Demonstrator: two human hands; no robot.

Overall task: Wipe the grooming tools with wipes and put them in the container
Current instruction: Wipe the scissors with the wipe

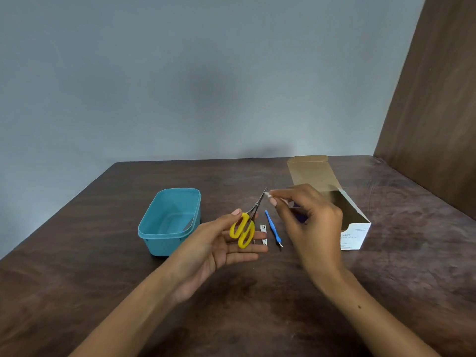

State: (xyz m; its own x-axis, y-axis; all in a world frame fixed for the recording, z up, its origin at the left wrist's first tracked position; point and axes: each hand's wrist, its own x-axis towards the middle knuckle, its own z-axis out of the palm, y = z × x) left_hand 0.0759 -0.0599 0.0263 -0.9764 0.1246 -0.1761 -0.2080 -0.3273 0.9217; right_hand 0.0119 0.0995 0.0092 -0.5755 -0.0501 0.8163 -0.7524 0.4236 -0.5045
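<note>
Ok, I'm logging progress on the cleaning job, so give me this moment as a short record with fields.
left hand: holds yellow scissors by the handles
right hand: pinches wipe at the blade tips
container: teal, open, no tools visible inside
on table: nail clipper, blue cuticle tool
wipe box: open, right of the tools

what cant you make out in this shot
Head view:
- Inside of the wipe box: hidden by the right hand and shadow.
- Print on the box front: too small.
- Wipe on the scissors: mostly covered by fingertips.
- Nail clipper: partly behind the left hand.
</note>
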